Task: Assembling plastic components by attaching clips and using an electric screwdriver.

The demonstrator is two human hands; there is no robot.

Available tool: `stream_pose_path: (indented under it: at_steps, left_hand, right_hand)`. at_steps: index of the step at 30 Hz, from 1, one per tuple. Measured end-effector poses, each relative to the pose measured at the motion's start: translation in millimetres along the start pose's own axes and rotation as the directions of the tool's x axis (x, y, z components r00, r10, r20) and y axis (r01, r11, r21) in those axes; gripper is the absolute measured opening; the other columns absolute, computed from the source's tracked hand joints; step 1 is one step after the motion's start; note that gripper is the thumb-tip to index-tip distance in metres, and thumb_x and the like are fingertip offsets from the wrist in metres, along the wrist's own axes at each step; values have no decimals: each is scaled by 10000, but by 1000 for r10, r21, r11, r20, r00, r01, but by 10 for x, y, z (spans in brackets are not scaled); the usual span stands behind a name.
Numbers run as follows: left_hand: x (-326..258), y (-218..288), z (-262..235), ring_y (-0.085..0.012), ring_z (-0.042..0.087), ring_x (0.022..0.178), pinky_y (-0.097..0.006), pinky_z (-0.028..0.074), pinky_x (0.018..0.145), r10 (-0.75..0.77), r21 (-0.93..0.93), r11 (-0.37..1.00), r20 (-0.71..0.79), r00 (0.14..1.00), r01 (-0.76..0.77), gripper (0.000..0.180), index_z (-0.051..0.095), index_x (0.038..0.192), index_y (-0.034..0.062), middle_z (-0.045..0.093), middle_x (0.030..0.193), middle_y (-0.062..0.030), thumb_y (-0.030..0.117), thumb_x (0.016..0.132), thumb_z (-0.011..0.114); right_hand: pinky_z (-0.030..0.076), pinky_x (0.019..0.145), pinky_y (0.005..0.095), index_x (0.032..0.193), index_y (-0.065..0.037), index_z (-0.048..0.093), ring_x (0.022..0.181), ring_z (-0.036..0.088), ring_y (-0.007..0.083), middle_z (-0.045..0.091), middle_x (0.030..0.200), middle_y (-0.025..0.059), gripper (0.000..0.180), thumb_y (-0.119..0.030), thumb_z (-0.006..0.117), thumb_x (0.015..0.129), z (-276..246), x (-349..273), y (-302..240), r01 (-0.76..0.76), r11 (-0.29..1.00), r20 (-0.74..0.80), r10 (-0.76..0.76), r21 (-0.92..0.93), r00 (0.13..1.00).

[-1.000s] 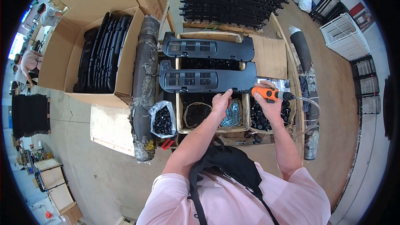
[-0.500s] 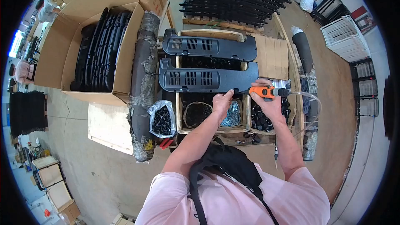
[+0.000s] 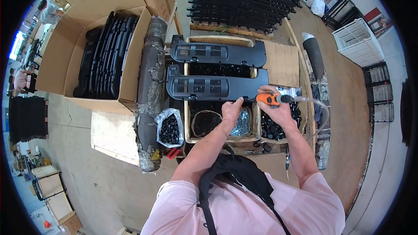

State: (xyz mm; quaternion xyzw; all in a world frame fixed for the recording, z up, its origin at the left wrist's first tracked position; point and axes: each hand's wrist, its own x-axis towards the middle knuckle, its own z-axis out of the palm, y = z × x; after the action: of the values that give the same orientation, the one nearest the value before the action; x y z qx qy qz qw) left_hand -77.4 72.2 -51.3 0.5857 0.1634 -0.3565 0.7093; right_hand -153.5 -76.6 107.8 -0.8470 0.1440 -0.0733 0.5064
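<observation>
A long black plastic panel (image 3: 235,86) with slotted vents lies across the wooden bin box (image 3: 188,124). My left hand (image 3: 230,112) is closed at its near edge, thumb and fingertips pressed together; what they pinch, if anything, is too small to make out. My right hand (image 3: 279,112) is wrapped around an orange air screwdriver (image 3: 267,99), held level with its nose pointing left along that edge. A clear hose (image 3: 320,102) runs from the back of the tool. Behind lies a second, similar black panel (image 3: 244,54).
Below my hands, the bins hold silver screws (image 3: 242,124), dark small parts (image 3: 207,121) and black caps (image 3: 278,126). A plastic bag of black pieces (image 3: 170,129) sits at the left. Beyond the wrapped roller (image 3: 153,61) stands a carton (image 3: 72,72) of black panels. Black slats (image 3: 250,0) are stacked behind.
The whole view has shifted slightly. The screwdriver has edged a little left along the panel's near edge, while my left hand keeps its place there.
</observation>
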Motion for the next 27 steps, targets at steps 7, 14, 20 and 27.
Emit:
stream_pose_path:
  at_steps: [7, 14, 20, 27]
  left_hand:
    - [53, -94, -216, -133, 568, 659, -311, 440, 552, -78, -31, 996, 191, 978, 86, 372, 663, 953, 49, 638, 806, -34, 417, 1007, 683]
    - [-375, 127, -441, -182, 665, 818, -316, 551, 666, -182, -170, 948, 401, 898, 268, 251, 617, 1223, 18, 694, 996, -91, 215, 1128, 495]
    - [-436, 115, -522, -141, 628, 763, -283, 521, 648, -142, -239, 931, 454, 880, 274, 223, 659, 1151, 69, 679, 902, -30, 271, 1111, 574]
    - [-430, 72, -518, -118, 640, 770, -260, 540, 674, -77, -227, 954, 441, 894, 194, 204, 665, 1213, 62, 705, 977, -23, 211, 1112, 568]
  right_hand:
    - [541, 1039, 352, 1327, 4, 600, 1141, 693, 190, 731, 1248, 143, 490, 1, 794, 877, -28, -195, -96, 62, 960, -154, -20, 274, 988]
    - [515, 1076, 392, 1356, 26, 569, 1168, 682, 229, 716, 1265, 190, 491, -8, 747, 901, -14, -396, -59, 70, 919, -206, 12, 388, 978]
    - [518, 1072, 389, 1372, 27, 552, 1171, 678, 231, 716, 1252, 201, 501, -12, 739, 909, 102, -430, -110, 50, 876, -190, 48, 479, 981]
    - [526, 1073, 398, 1381, 22, 545, 1181, 676, 225, 717, 1263, 195, 519, -31, 759, 911, 167, -471, -165, 24, 872, -172, 69, 489, 983]
